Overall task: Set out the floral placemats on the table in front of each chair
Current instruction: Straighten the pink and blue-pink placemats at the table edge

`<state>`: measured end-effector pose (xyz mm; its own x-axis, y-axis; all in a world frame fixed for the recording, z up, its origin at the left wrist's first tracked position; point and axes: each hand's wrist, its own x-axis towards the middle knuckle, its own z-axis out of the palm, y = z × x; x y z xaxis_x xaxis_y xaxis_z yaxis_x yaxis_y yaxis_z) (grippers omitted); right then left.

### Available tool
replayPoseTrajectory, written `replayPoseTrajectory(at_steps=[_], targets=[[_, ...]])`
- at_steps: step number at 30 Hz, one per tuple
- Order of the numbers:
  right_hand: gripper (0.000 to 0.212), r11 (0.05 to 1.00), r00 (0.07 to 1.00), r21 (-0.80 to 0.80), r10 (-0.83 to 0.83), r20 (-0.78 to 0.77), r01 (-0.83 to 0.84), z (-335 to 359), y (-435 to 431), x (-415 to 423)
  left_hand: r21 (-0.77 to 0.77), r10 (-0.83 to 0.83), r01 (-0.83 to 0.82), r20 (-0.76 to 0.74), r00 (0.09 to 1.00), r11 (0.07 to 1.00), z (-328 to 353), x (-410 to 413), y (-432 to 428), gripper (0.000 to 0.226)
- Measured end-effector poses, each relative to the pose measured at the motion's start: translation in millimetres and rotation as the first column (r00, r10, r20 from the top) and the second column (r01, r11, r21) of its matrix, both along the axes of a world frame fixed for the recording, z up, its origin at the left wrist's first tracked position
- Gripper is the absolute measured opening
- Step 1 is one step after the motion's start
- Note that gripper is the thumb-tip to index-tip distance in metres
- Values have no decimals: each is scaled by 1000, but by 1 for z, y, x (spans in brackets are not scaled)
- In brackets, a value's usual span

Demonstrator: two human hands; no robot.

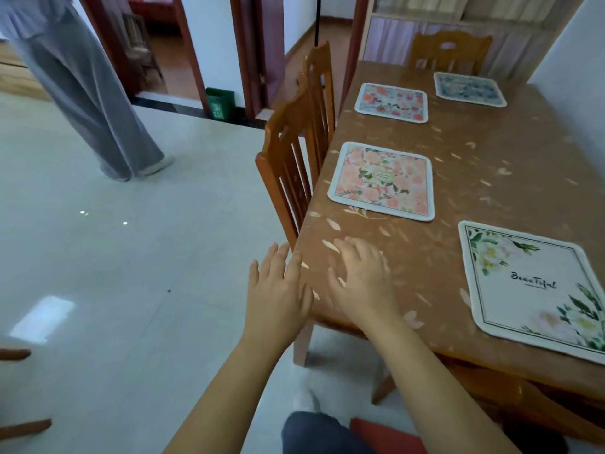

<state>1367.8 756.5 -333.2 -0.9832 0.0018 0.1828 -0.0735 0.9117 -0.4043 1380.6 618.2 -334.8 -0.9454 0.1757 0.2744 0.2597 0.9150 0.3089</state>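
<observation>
Several floral placemats lie flat on the brown table (510,165). A white mat with green leaves (530,290) is nearest, at the right. A peach rose mat (383,180) lies before the near left chair (288,165). A pink flowered mat (392,102) lies before the second left chair (319,83). A blue mat (468,89) lies before the far end chair (450,52). My left hand (276,293) hovers at the table's near corner, fingers spread and holding nothing. My right hand (361,280) is over the tabletop beside it, fingers straight and holding nothing.
A person in grey trousers (82,93) stands on the pale tiled floor at the upper left. A green bin (220,103) sits by the doorways at the back. Another chair's seat (510,398) shows under the table's near edge.
</observation>
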Motion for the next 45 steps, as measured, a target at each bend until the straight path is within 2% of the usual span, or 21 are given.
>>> replayPoseTrajectory(at_steps=[6,11,14,19,25,28,31,35,42,45], targets=[[47,992,992,-31,-122,-24,121,-4,-34,-69,-28,-88,88,-8,996,996,0,-81,-33,47],[49,978,981,-82,-185,63,190,-3,-75,-158,-70,-136,136,7,991,988,14,-174,-71,46],[49,977,980,-79,-196,32,198,4,-87,-190,-99,-177,176,-3,984,979,23,-208,-82,47],[48,964,967,-85,-253,-2,252,17,-110,-243,-32,-219,219,-4,976,975,30,-277,-103,44],[46,924,925,-60,-379,-9,378,21,-115,-295,50,-359,361,-31,933,931,28,-344,-105,44],[45,887,886,-47,-462,-37,460,29,-124,-330,35,-435,438,-69,898,898,27,-389,-114,44],[45,833,831,-37,-553,-64,552,37,-142,-367,35,-507,509,-38,861,860,28,-442,-130,43],[46,757,757,10,-653,-12,653,48,-167,-412,22,-589,589,-22,808,808,32,-508,-148,42],[44,596,597,38,-802,-23,802,60,-180,-455,70,-729,732,-71,681,677,44,-580,-138,41],[44,501,501,27,-865,-23,865,60,-174,-465,75,-789,788,-33,614,610,40,-599,-123,44]])
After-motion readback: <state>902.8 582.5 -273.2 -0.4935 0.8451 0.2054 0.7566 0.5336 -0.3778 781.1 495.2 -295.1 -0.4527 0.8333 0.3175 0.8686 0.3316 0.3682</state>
